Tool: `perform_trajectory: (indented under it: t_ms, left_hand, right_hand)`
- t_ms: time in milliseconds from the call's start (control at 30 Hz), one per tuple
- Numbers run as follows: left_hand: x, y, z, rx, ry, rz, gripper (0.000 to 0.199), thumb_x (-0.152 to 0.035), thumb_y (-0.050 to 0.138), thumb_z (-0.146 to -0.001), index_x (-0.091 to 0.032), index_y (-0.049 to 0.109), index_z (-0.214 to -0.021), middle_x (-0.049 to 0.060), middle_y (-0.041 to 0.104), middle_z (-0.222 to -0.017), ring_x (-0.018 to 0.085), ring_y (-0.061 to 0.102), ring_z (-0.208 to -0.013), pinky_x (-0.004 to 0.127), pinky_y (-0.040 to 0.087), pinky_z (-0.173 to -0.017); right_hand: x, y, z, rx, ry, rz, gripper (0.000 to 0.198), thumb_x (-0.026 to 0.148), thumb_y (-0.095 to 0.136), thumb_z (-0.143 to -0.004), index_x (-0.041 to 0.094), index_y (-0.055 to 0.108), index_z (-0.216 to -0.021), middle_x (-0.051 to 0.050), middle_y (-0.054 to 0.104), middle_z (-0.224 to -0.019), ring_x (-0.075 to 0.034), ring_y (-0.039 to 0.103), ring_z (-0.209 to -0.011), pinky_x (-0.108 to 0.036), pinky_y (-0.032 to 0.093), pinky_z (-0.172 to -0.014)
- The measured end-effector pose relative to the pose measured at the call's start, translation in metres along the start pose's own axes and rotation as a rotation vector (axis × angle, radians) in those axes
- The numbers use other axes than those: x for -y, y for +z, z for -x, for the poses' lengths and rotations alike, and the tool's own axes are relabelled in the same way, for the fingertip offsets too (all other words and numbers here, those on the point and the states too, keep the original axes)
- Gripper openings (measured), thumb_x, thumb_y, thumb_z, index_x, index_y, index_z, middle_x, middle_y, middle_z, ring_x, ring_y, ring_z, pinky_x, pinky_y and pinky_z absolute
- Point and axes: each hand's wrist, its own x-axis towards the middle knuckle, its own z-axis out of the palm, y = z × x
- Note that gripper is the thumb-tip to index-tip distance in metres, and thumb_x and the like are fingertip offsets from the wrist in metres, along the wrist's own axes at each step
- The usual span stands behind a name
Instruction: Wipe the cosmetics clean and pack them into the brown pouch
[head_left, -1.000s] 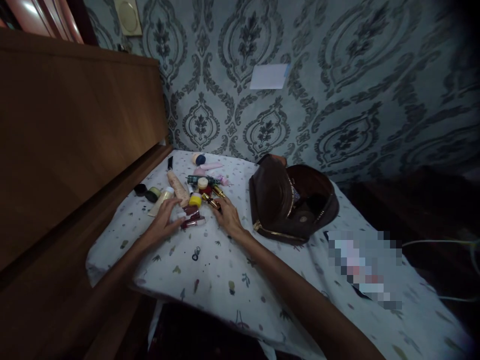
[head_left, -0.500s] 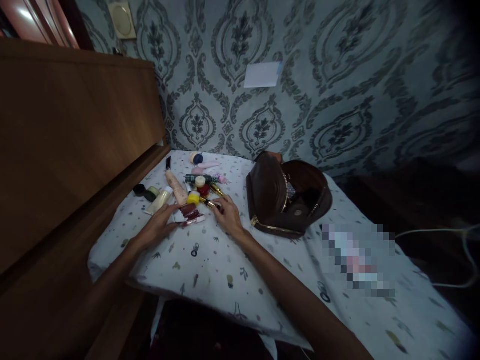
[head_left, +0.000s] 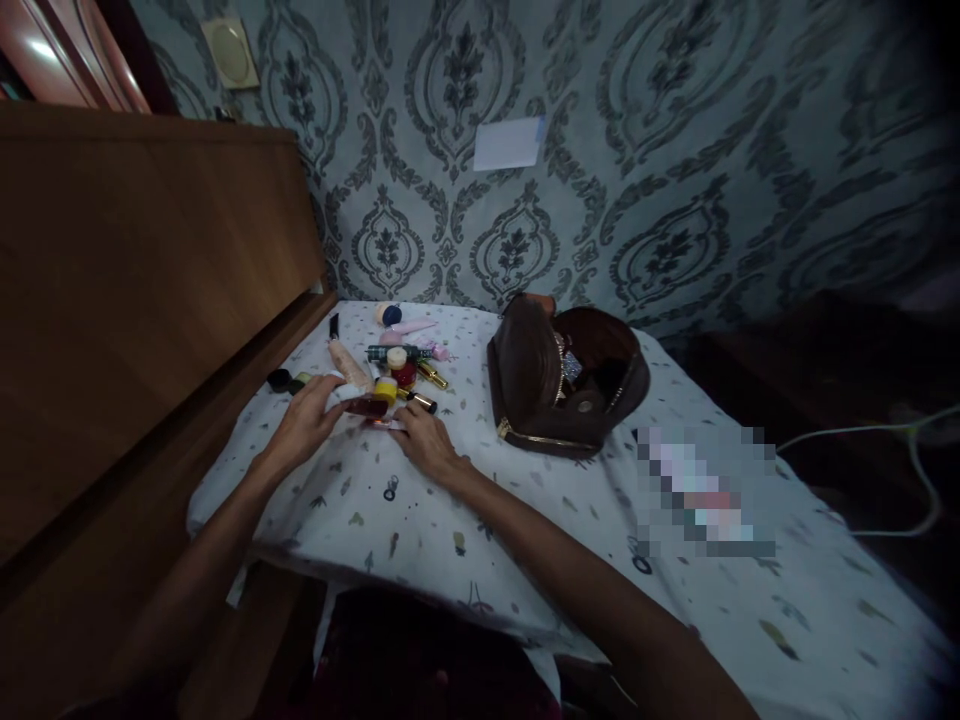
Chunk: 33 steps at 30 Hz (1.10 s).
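Reading from the left, a black round container (head_left: 280,380) lies beyond the left hand (head_left: 304,425) on the printed cloth (head_left: 450,520); this hand is bent, thumb and fingertips at the left end of a dark red tube (head_left: 367,407), though whether they are closed firmly on it cannot be told; a beige tube (head_left: 346,365) lies just past those fingers, its far end leaning left; the dark red tube sits between the two hands, just on the near side of a yellow jar (head_left: 385,390), its long axis running left to right, almost level; which end is its cap is too small to tell; nearer still, a pinkish tube (head_left: 381,424) lies nearly parallel, its pale end pointing right; the right hand (head_left: 427,440) reaches in there, fingers bent down at that pale end, and whether they pinch it or only touch it is unclear; just beyond them a black-and-gold tube (head_left: 421,402) lies at a slant, and further right stands an open brown bag (head_left: 525,370); the step in hand looks like close two-handed handling of these two small tubes; a sure next move would call for a light fingertip pinch, without nudging the yellow jar.
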Motion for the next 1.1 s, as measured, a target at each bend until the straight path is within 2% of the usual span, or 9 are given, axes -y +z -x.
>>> perform_trajectory:
  t_ms: [133, 200, 300, 367, 533, 733, 833, 933, 1100]
  left_hand:
    - [-0.017, -0.021, -0.003, -0.066, -0.027, -0.014, 0.034, -0.045, 0.048, -0.095, -0.018, 0.061, -0.11, 0.008, 0.066, -0.103, 0.025, 0.062, -0.096, 0.036, 0.049, -0.086]
    - [-0.025, -0.027, -0.002, -0.049, -0.038, 0.042, 0.037, -0.048, 0.05, -0.093, -0.018, 0.061, -0.112, 0.007, 0.068, -0.104, 0.024, 0.062, -0.095, 0.034, 0.05, -0.084]
    - [-0.039, -0.022, 0.001, 0.037, -0.041, 0.147, 0.04, -0.05, 0.051, -0.092, -0.017, 0.06, -0.113, 0.008, 0.068, -0.108, 0.025, 0.063, -0.094, 0.034, 0.05, -0.082]
    - [-0.049, -0.014, 0.003, 0.109, -0.013, 0.199, 0.036, -0.047, 0.051, -0.093, -0.018, 0.06, -0.112, 0.008, 0.068, -0.107, 0.024, 0.063, -0.094, 0.035, 0.049, -0.083]
    - [-0.071, 0.008, 0.004, 0.216, 0.035, 0.228, 0.03, -0.046, 0.05, -0.095, -0.019, 0.061, -0.098, 0.006, 0.065, -0.094, 0.023, 0.061, -0.088, 0.033, 0.047, -0.078]
    - [-0.084, 0.026, -0.006, 0.261, -0.049, 0.117, 0.039, -0.048, 0.04, -0.098, -0.019, 0.056, -0.078, 0.004, 0.058, -0.073, 0.022, 0.056, -0.073, 0.032, 0.04, -0.069]
    - [-0.082, 0.034, -0.014, 0.287, -0.054, 0.284, 0.041, -0.05, 0.037, -0.097, -0.019, 0.055, -0.077, 0.001, 0.056, -0.07, 0.019, 0.054, -0.07, 0.029, 0.039, -0.068]
    - [-0.078, 0.044, -0.021, 0.248, -0.099, 0.479, 0.041, -0.054, 0.038, -0.095, -0.021, 0.047, -0.072, -0.002, 0.049, -0.068, 0.016, 0.048, -0.068, 0.027, 0.039, -0.066]
    - [-0.075, 0.067, -0.016, 0.083, -0.22, 0.566, 0.04, -0.059, 0.039, -0.095, -0.022, 0.044, -0.078, -0.002, 0.045, -0.073, 0.016, 0.047, -0.073, 0.028, 0.04, -0.069]
  right_hand:
    - [-0.001, -0.004, -0.003, -0.151, 0.115, -0.116, 0.037, 0.019, 0.058, -0.09, 0.019, 0.055, -0.126, -0.01, 0.055, -0.116, -0.023, 0.06, -0.097, -0.037, 0.052, -0.084]
    - [0.003, -0.011, 0.003, -0.203, 0.043, -0.187, 0.046, 0.022, 0.06, -0.089, 0.02, 0.049, -0.133, -0.01, 0.054, -0.119, -0.023, 0.06, -0.1, -0.037, 0.053, -0.085]
    - [0.013, -0.023, 0.018, -0.201, -0.102, -0.193, 0.058, 0.03, 0.065, -0.086, 0.022, 0.044, -0.139, -0.012, 0.051, -0.13, -0.027, 0.057, -0.114, -0.038, 0.053, -0.087]
    - [0.02, -0.029, 0.029, -0.172, -0.121, -0.149, 0.053, 0.032, 0.066, -0.086, 0.023, 0.048, -0.136, -0.011, 0.055, -0.128, -0.027, 0.058, -0.113, -0.037, 0.054, -0.084]
    - [0.017, -0.026, 0.049, -0.136, -0.055, -0.194, 0.025, 0.023, 0.063, -0.087, 0.021, 0.062, -0.112, -0.005, 0.065, -0.099, -0.02, 0.063, -0.087, -0.031, 0.052, -0.076]
    - [0.008, -0.017, 0.064, -0.179, -0.093, -0.329, 0.022, 0.023, 0.062, -0.087, 0.019, 0.063, -0.108, -0.006, 0.063, -0.094, -0.02, 0.06, -0.083, -0.03, 0.05, -0.074]
    - [0.006, -0.018, 0.066, -0.201, -0.077, -0.422, 0.017, 0.025, 0.063, -0.086, 0.018, 0.064, -0.102, -0.005, 0.062, -0.088, -0.019, 0.057, -0.078, -0.029, 0.048, -0.071]
    - [0.005, -0.021, 0.066, -0.199, -0.024, -0.499, 0.015, 0.028, 0.064, -0.085, 0.018, 0.065, -0.096, -0.004, 0.061, -0.085, -0.017, 0.056, -0.075, -0.028, 0.046, -0.069]
    - [0.003, -0.022, 0.065, -0.155, 0.123, -0.596, 0.02, 0.035, 0.067, -0.081, 0.017, 0.066, -0.091, 0.0, 0.06, -0.077, -0.016, 0.053, -0.069, -0.025, 0.042, -0.063]
